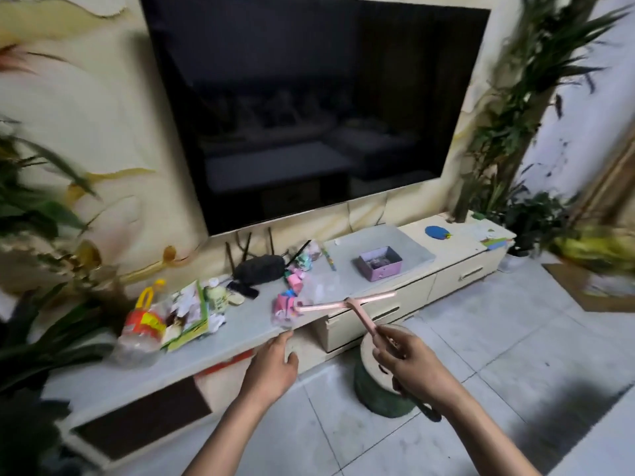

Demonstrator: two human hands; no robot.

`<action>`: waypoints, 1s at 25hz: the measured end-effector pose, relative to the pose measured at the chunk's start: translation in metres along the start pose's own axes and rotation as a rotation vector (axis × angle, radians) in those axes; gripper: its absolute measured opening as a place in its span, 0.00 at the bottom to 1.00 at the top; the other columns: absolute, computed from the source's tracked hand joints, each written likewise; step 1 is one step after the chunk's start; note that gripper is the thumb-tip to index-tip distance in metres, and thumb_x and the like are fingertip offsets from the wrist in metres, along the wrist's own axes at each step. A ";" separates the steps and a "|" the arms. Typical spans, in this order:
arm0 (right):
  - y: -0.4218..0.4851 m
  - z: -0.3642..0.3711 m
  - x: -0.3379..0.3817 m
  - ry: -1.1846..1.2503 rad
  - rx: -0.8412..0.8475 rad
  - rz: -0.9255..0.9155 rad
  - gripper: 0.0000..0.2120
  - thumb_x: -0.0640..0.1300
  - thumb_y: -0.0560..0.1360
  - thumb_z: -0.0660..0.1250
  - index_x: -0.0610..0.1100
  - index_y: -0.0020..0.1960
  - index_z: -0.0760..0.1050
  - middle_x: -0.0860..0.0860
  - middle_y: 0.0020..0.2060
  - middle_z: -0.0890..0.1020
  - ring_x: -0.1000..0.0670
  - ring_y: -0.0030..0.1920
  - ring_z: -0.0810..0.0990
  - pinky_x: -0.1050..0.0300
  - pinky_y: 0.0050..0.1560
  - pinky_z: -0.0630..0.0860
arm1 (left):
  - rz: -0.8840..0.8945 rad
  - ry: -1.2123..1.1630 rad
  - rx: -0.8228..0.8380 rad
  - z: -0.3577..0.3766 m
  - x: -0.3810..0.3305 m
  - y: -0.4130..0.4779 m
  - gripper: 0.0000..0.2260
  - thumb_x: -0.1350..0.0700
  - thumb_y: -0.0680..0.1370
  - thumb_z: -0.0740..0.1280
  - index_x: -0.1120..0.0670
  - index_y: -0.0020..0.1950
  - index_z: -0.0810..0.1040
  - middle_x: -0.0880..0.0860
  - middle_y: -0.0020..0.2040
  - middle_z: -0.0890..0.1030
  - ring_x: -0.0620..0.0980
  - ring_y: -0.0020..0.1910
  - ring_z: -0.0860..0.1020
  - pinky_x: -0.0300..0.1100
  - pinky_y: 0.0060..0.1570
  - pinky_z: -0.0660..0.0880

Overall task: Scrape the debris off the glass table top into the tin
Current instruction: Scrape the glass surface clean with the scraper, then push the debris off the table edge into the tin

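Your right grip (409,365) curls round the stiff handle of the pink scraper (343,303), whose blade is at the table (247,321) front edge, beside the debris (287,304). Your left grip (271,365) is empty, fingers loose, at that edge. The scraps look light and flighty, so drag slowly. The tin (378,389) stands below the table's front.

Entry: 1 person, 2 arms recorded in the head view. Left hand (271,367) and right hand (410,367): both uncovered. Left forearm (220,438) and right forearm (481,438): shown bare down to the lower frame edge. 1 dark looped strap (431,412) is noted just under the right wrist; whether it is worn cannot be told.
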State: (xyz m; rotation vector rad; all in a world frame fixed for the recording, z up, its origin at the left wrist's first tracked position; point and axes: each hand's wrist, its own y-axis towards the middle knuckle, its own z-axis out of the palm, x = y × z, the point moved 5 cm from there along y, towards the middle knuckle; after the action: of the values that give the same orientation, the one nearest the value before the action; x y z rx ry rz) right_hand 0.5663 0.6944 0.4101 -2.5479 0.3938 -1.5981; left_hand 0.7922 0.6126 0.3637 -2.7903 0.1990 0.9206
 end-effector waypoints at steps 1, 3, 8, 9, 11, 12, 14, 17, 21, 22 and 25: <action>0.015 -0.006 0.001 -0.007 -0.027 0.011 0.21 0.46 0.76 0.67 0.51 0.68 0.70 0.53 0.37 0.78 0.57 0.28 0.73 0.57 0.36 0.72 | 0.023 0.017 0.024 0.002 -0.005 0.026 0.21 0.57 0.79 0.60 0.52 0.73 0.66 0.54 0.71 0.71 0.52 0.69 0.69 0.39 0.66 0.64; 0.039 -0.020 -0.001 0.003 -0.075 0.035 0.21 0.45 0.76 0.68 0.52 0.67 0.71 0.52 0.43 0.80 0.57 0.30 0.72 0.57 0.37 0.72 | 0.060 0.025 0.069 0.006 -0.023 0.067 0.21 0.57 0.79 0.60 0.52 0.72 0.67 0.54 0.70 0.72 0.53 0.68 0.70 0.39 0.62 0.65; 0.106 -0.058 -0.024 0.015 -0.186 0.106 0.21 0.42 0.74 0.69 0.54 0.65 0.70 0.51 0.40 0.78 0.59 0.26 0.73 0.60 0.29 0.72 | 0.126 -0.019 0.141 0.035 -0.062 0.165 0.19 0.58 0.79 0.61 0.53 0.71 0.69 0.52 0.68 0.74 0.49 0.67 0.71 0.36 0.63 0.63; 0.124 -0.065 -0.031 0.031 -0.197 0.116 0.21 0.41 0.74 0.69 0.56 0.64 0.70 0.51 0.39 0.77 0.58 0.25 0.73 0.58 0.27 0.73 | 0.120 -0.022 0.143 0.041 -0.068 0.185 0.20 0.58 0.79 0.61 0.53 0.71 0.69 0.52 0.68 0.74 0.48 0.67 0.72 0.35 0.63 0.63; 0.154 -0.080 -0.042 0.049 -0.212 0.133 0.22 0.40 0.74 0.68 0.58 0.63 0.69 0.51 0.40 0.77 0.55 0.28 0.75 0.57 0.25 0.74 | 0.101 -0.011 0.141 0.054 -0.075 0.219 0.20 0.58 0.79 0.61 0.53 0.71 0.69 0.53 0.67 0.76 0.47 0.66 0.73 0.34 0.63 0.63; 0.175 -0.092 -0.050 0.053 -0.206 0.143 0.22 0.41 0.74 0.68 0.59 0.63 0.68 0.50 0.40 0.77 0.53 0.30 0.76 0.58 0.26 0.74 | 0.080 0.001 0.151 0.064 -0.081 0.239 0.20 0.58 0.79 0.61 0.52 0.71 0.69 0.53 0.66 0.76 0.47 0.66 0.73 0.34 0.63 0.63; 0.210 -0.117 -0.060 0.062 -0.181 0.165 0.24 0.41 0.74 0.68 0.59 0.66 0.68 0.49 0.38 0.79 0.50 0.30 0.78 0.59 0.26 0.73 | 0.026 0.005 0.196 0.081 -0.097 0.274 0.20 0.57 0.79 0.61 0.52 0.72 0.68 0.53 0.67 0.75 0.48 0.66 0.73 0.37 0.63 0.65; 0.266 -0.155 -0.076 0.052 -0.140 0.166 0.24 0.41 0.74 0.68 0.58 0.67 0.69 0.53 0.35 0.79 0.53 0.26 0.78 0.61 0.26 0.73 | -0.014 -0.016 0.246 0.112 -0.128 0.334 0.19 0.58 0.79 0.61 0.53 0.71 0.69 0.52 0.68 0.74 0.50 0.65 0.74 0.39 0.63 0.68; 0.325 -0.191 -0.095 -0.004 -0.132 0.148 0.23 0.42 0.75 0.66 0.59 0.66 0.69 0.56 0.34 0.82 0.61 0.34 0.79 0.73 0.36 0.71 | -0.147 -0.137 0.261 0.148 -0.149 0.405 0.16 0.60 0.78 0.62 0.54 0.66 0.74 0.54 0.62 0.79 0.48 0.54 0.78 0.30 0.48 0.71; 0.335 -0.197 -0.100 -0.005 -0.132 0.151 0.22 0.43 0.75 0.66 0.58 0.66 0.70 0.57 0.34 0.82 0.62 0.37 0.79 0.74 0.37 0.70 | -0.192 -0.165 0.272 0.158 -0.150 0.419 0.15 0.60 0.78 0.62 0.54 0.64 0.75 0.55 0.60 0.80 0.49 0.53 0.78 0.32 0.48 0.72; 0.361 -0.211 -0.116 -0.005 -0.166 0.194 0.18 0.44 0.76 0.65 0.57 0.64 0.71 0.57 0.34 0.81 0.63 0.39 0.78 0.74 0.38 0.71 | -0.343 -0.259 0.361 0.187 -0.151 0.464 0.14 0.63 0.77 0.61 0.55 0.62 0.75 0.57 0.52 0.81 0.54 0.47 0.80 0.40 0.42 0.73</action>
State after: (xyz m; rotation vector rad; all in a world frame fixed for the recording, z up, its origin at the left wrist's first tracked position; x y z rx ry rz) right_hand 0.2713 0.3889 0.3205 -2.5355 0.7780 -1.5478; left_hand 0.4779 0.2143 0.2407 -2.2565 -0.1360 1.0258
